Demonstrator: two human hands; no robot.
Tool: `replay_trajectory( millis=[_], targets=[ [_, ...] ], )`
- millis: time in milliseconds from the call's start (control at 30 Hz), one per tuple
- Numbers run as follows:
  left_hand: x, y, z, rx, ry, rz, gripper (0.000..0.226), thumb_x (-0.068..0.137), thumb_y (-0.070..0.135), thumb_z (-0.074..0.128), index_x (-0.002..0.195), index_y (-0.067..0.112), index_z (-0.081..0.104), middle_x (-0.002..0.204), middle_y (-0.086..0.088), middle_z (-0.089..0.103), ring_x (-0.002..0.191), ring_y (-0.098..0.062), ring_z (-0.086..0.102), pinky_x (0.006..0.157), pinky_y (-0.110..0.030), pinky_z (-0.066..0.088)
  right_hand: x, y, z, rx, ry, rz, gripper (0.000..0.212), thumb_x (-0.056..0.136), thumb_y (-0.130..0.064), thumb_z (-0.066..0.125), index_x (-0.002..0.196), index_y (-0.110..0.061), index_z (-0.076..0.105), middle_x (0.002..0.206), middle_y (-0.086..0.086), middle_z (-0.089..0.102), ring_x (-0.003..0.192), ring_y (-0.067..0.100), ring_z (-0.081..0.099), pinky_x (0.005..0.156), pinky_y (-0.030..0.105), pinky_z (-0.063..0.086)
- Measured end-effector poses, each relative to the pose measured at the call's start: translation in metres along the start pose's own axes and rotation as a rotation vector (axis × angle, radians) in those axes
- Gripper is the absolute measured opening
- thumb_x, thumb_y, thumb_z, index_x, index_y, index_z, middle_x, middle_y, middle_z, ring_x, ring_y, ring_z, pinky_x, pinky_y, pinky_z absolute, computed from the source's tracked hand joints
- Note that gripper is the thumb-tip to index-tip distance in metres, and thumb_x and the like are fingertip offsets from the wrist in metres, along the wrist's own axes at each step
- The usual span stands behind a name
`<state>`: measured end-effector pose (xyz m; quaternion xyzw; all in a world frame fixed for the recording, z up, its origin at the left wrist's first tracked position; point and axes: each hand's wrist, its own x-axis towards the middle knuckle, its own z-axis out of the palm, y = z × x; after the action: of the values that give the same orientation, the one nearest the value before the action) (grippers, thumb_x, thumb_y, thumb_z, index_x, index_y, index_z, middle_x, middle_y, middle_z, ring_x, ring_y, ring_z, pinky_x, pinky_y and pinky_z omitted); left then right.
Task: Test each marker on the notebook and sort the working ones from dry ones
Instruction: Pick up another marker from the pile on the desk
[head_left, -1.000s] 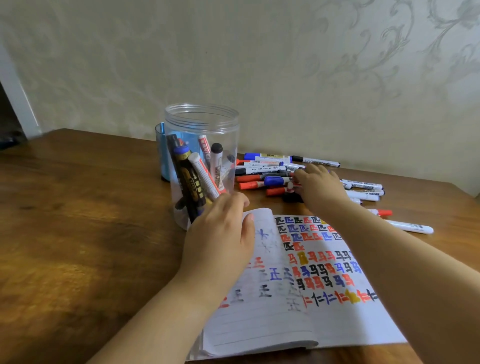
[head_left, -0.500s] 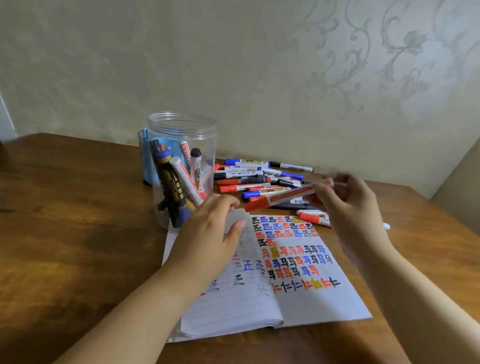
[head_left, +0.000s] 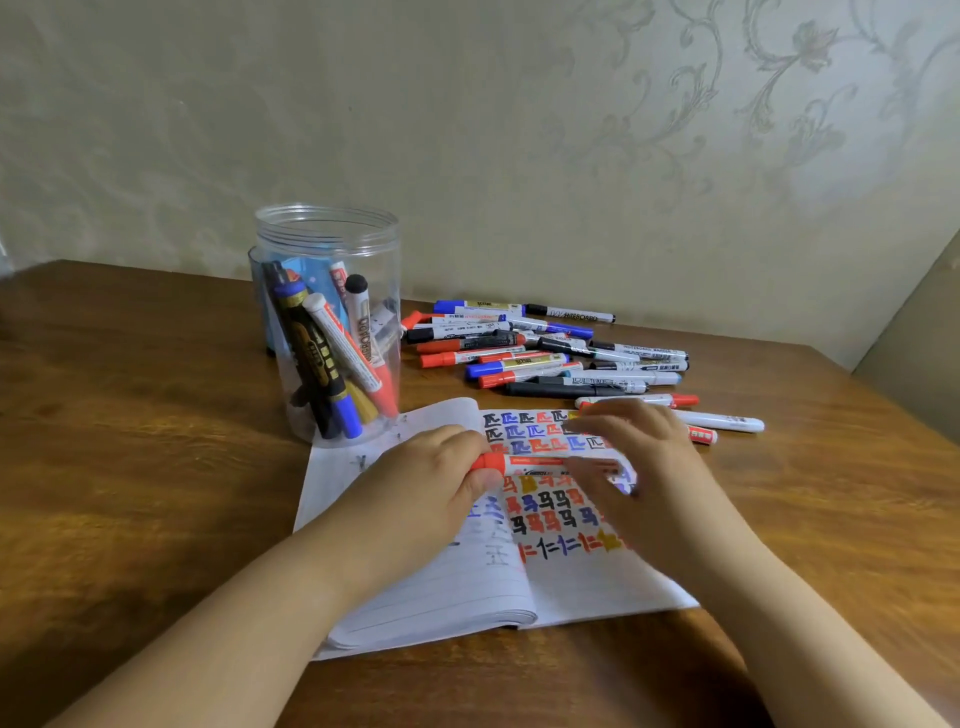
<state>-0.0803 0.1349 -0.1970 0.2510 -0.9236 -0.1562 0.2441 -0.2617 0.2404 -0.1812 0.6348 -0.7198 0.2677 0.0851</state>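
A: The clear plastic jar (head_left: 327, 322) stands left with several markers upright; the left hand (head_left: 431, 493) now pinches the red cap of a marker (head_left: 540, 464) lifted from the pile (head_left: 545, 358) a second ago

B: The right hand (head_left: 628, 462) grips its white barrel above the scribbled notebook (head_left: 597, 587) — uncapping looks imminent

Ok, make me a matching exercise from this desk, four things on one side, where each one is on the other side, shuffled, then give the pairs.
Things:
1. red marker
2. clear jar
3. notebook
4. loose marker pile

Places:
A. lying open on the table under the hands
B. behind the notebook, near the wall
C. held between the left hand and right hand
D. at the notebook's far left corner, holding markers

Pairs: 1-C, 2-D, 3-A, 4-B
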Motion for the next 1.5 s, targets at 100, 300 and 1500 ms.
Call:
replay_trajectory(
  millis=[100,300,1500],
  targets=[
    [-0.002,0.006,0.001,-0.014,0.000,0.027,0.022,0.096,0.035,0.037,0.098,0.018,0.050,0.093,0.009,0.048,0.089,-0.010,0.045,0.075,-0.024,0.036,-0.001,-0.022,0.009,-0.089,-0.144,-0.198,0.037,0.093,-0.038,0.051,0.126,-0.022,0.058,0.119,-0.005,0.061,0.111,0.018,0.053,0.092,0.032,0.044],
    [-0.004,0.014,-0.001,-0.051,-0.083,0.080,0.027,0.096,0.027,0.040,0.073,0.035,0.030,0.074,0.018,0.037,0.075,-0.003,0.041,0.066,-0.015,0.029,-0.004,-0.026,0.032,-0.185,-0.085,-0.362,0.005,0.080,-0.018,0.055,0.080,-0.014,0.054,0.070,-0.001,0.056,0.056,0.020,0.056,0.041,0.032,0.046],
    [-0.005,0.019,-0.001,-0.259,-0.032,-0.021,0.028,0.077,0.034,0.069,0.105,0.032,0.066,0.088,0.018,0.051,0.091,0.010,0.045,0.072,-0.004,0.036,-0.030,0.030,-0.032,1.092,-0.114,0.589,0.024,0.090,0.006,0.048,0.094,-0.010,0.065,0.077,0.012,0.070,0.069,0.016,0.060,0.063,0.022,0.052]
  ],
)
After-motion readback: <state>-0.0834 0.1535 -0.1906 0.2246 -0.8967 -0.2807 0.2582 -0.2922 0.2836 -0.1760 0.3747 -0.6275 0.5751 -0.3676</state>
